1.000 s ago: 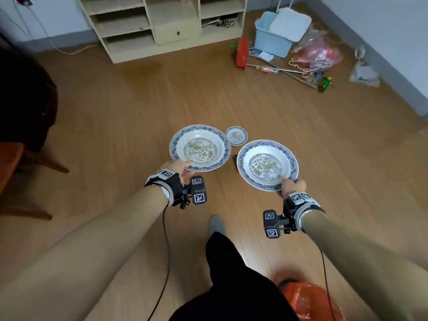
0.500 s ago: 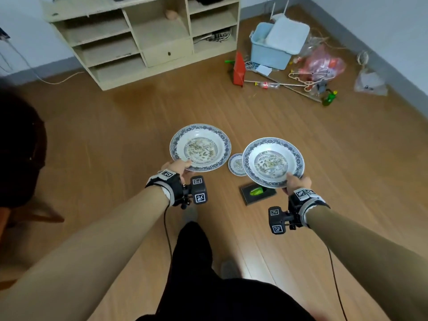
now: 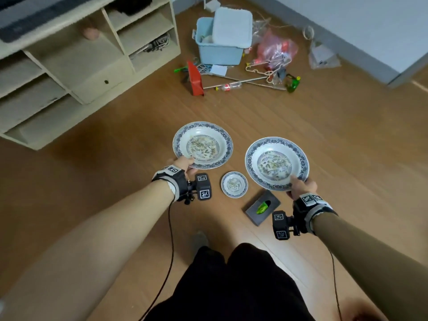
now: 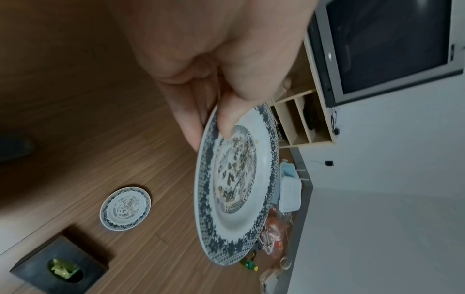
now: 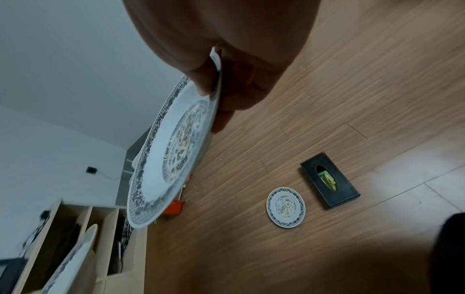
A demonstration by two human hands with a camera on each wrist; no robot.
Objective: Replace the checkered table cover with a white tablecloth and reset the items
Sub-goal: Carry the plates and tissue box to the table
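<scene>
I carry two blue-rimmed patterned plates above the wooden floor. My left hand [image 3: 184, 163] pinches the near rim of the left plate [image 3: 202, 144] [image 4: 236, 179], thumb on top and fingers beneath. My right hand [image 3: 301, 186] grips the near rim of the right plate [image 3: 277, 163] [image 5: 171, 151] the same way. A small matching saucer [image 3: 234, 184] [image 4: 125, 208] [image 5: 285, 207] lies on the floor between my hands. Beside it sits a dark tissue box [image 3: 262, 207] [image 4: 59, 266] [image 5: 329, 180] with green tissue in its slot. No table or cloth is in view.
A cream shelf unit [image 3: 88, 63] stands at the back left. A light blue bin [image 3: 220, 42], a red dustpan [image 3: 194, 78], hangers, bottles and plastic bags [image 3: 275, 48] litter the floor by the far wall. My dark-trousered legs [image 3: 231, 286] fill the bottom.
I have stepped forward: the shelf, clutter, saucer and tissue box have come nearer and lower in view. Both hands keep their hold on the plates, which have spread slightly apart.
</scene>
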